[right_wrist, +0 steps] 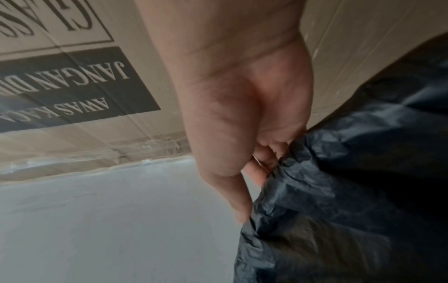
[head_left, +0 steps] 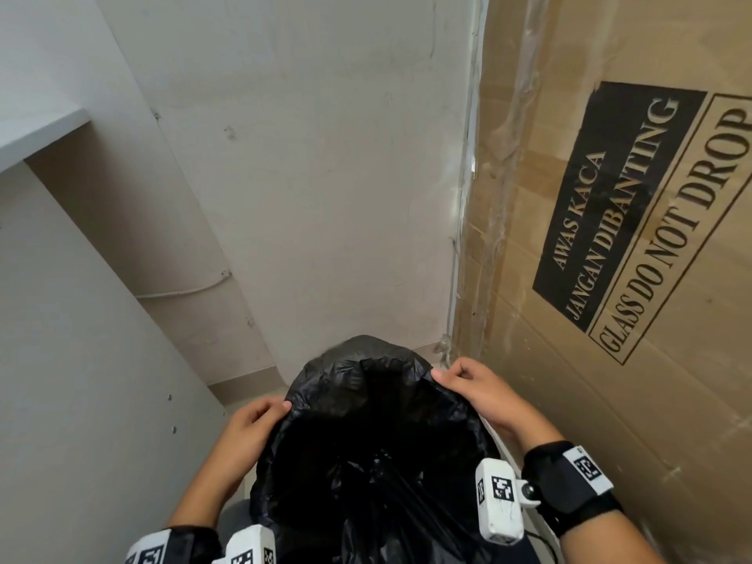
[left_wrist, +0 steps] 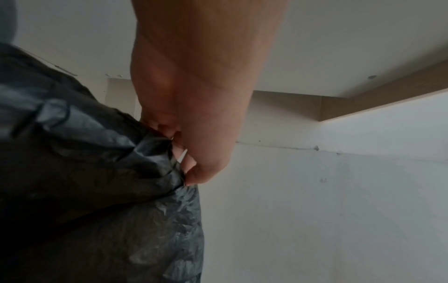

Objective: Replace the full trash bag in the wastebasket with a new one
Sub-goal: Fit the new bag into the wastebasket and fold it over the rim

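A black trash bag (head_left: 366, 441) hangs with its mouth stretched wide between my two hands. My left hand (head_left: 260, 417) pinches the left edge of its rim, thumb on top. On the right edge, my right hand (head_left: 460, 378) pinches the rim the same way. The left wrist view shows my left hand (left_wrist: 184, 162) with its fingers curled into the crinkled bag (left_wrist: 97, 172). In the right wrist view my right hand (right_wrist: 254, 181) grips the bag (right_wrist: 351, 191) by its edge. A knotted fold of black plastic lies deep inside. The wastebasket is hidden under the bag.
A tall cardboard box (head_left: 610, 238) marked "GLASS DO NOT DROP" stands close on the right. A white cabinet panel (head_left: 81, 360) with a shelf closes the left side. A pale wall (head_left: 305, 156) is straight ahead, with a narrow strip of floor at its foot.
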